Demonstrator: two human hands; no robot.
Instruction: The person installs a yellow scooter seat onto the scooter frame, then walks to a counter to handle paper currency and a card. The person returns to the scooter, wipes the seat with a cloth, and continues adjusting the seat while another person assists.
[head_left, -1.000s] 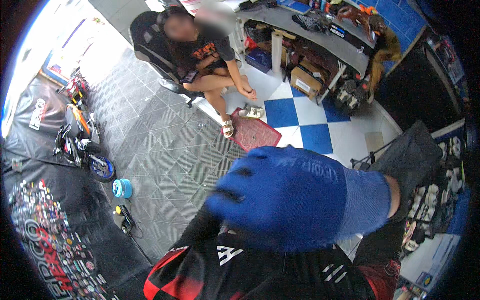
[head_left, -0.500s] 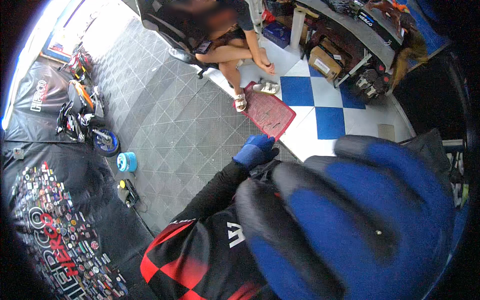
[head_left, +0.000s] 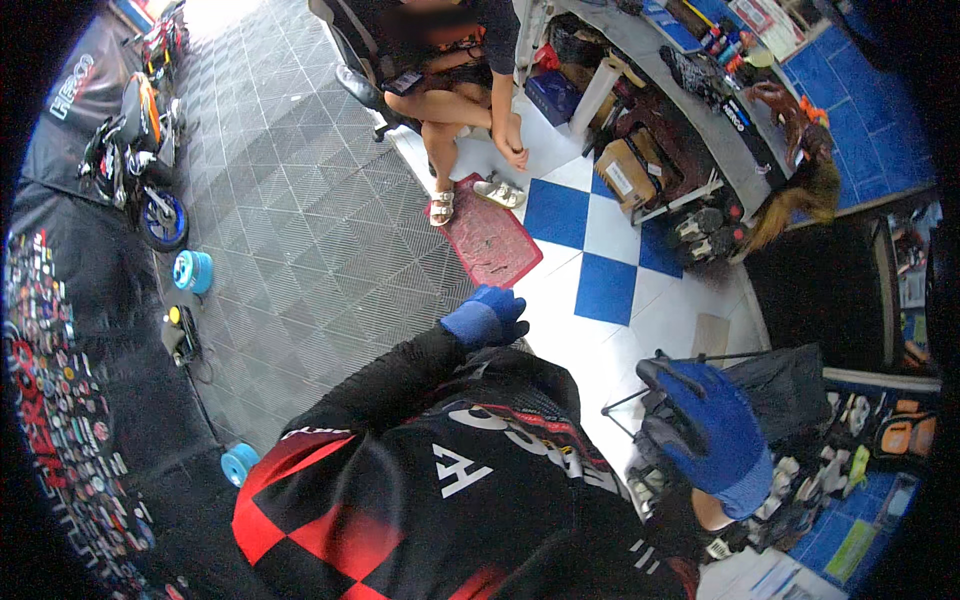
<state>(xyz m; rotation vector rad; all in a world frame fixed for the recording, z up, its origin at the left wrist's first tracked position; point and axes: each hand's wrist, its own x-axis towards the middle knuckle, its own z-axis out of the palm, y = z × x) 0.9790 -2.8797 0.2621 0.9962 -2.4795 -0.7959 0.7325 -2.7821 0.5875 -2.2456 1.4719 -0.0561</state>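
Both my hands wear blue work gloves with dark palms and fingers. In front of my torso is my left hand (head_left: 484, 316), its fingers curled in and nothing seen sticking out; its palm side is hidden. My right hand (head_left: 708, 425) is out to the right, fingers bent loosely with gaps between them and nothing seen in them. It overlaps a black fabric folding stool (head_left: 785, 388) with thin legs; whether it touches it I cannot tell. Beside its wrist lie assorted small parts (head_left: 800, 490) on a blue surface.
A person (head_left: 470, 100) sits on a chair ahead, beside a red mat (head_left: 490, 245) and a sandal (head_left: 499, 194). Along the right runs a workbench (head_left: 700, 110) with boxes (head_left: 630, 175) beneath. Motorcycles (head_left: 145, 150) and blue round containers (head_left: 193, 271) stand left, by a sticker-covered black cover (head_left: 70, 400).
My right hand has dropped from close in front of the camera down to the right, beside the stool. The view has shifted; my left hand keeps its place in front of my torso.
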